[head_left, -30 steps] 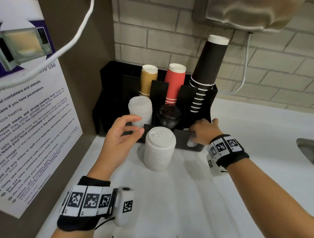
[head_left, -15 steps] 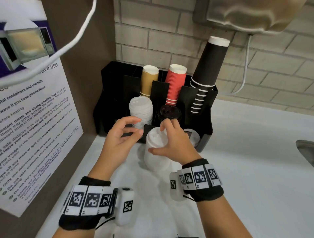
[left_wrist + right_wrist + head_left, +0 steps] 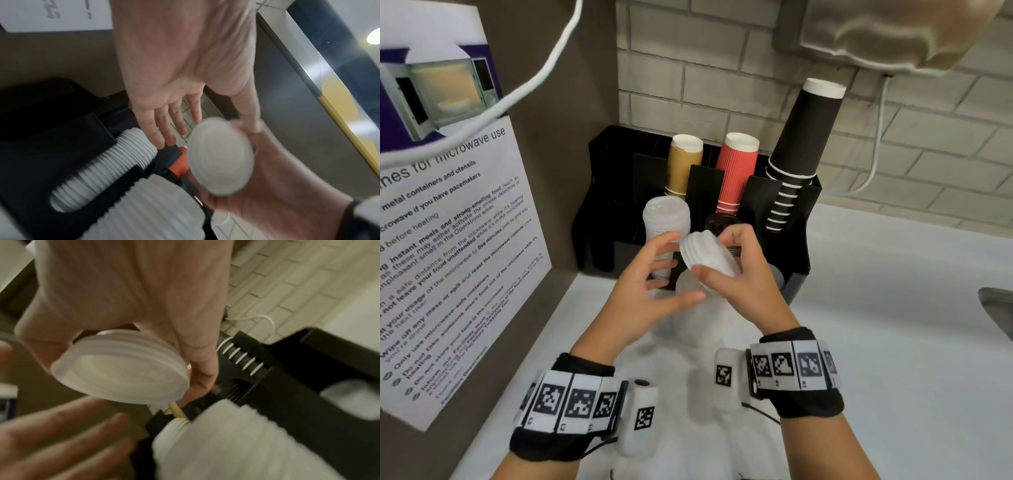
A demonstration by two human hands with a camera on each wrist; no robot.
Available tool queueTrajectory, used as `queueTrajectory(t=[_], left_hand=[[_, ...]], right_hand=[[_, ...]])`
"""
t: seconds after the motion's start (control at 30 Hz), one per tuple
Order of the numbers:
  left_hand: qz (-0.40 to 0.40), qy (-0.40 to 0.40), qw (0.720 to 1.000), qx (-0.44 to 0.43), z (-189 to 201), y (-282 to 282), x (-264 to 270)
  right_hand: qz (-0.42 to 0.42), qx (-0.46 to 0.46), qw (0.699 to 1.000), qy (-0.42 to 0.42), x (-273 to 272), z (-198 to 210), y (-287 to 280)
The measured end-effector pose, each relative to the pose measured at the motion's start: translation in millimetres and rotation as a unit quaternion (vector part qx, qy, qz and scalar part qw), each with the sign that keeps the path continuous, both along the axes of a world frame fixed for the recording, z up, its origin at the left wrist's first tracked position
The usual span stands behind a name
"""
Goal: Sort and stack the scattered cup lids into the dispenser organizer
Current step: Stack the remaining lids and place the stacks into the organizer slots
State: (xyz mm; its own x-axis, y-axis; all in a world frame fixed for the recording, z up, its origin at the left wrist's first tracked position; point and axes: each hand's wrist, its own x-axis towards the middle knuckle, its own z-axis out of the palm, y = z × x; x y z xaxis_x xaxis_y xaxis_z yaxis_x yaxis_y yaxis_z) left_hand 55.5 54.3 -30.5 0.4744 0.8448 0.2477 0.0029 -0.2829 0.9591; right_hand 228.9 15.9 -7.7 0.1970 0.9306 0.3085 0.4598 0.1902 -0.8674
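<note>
Several white lids (image 3: pixel 707 255), nested and tilted, sit gripped by the rim in the right hand (image 3: pixel 743 274), lifted off the tall lid stack (image 3: pixel 697 315) on the counter (image 3: pixel 893 342). The left hand (image 3: pixel 647 287) spreads open beside them, holding nothing, near the black organizer (image 3: pixel 799 236), whose front edge lies just beyond.

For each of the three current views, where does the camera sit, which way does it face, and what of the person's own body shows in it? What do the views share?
Head: worn on the head, looks forward and down at the black organizer; both forearms, the left hand and the right hand show.
Left wrist: looks along the open left palm toward the organizer; the right hand also shows.
Right wrist: looks along the right hand toward the organizer; blurred left fingers show.
Shared: all three show the small lid stack in the right hand.
</note>
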Motion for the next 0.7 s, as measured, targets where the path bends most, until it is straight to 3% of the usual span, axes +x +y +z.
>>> queueTrajectory(t=[0.13,0.37,0.7], left_hand=[[-0.038,-0.047,0.998,-0.024,3.5,-8.2,10.6],[-0.067,-0.020,0.997,-0.023,7.1,-7.5,2.0],[-0.075,-0.016,0.997,-0.017,9.3,-7.3,5.9]], right_hand=[[0.095,-0.058,0.989,0.100,-9.1,11.0,-15.1],[0.158,-0.105,0.978,0.081,6.8,23.8,-30.8],[0.159,-0.094,0.980,0.078,15.8,23.3,-29.9]])
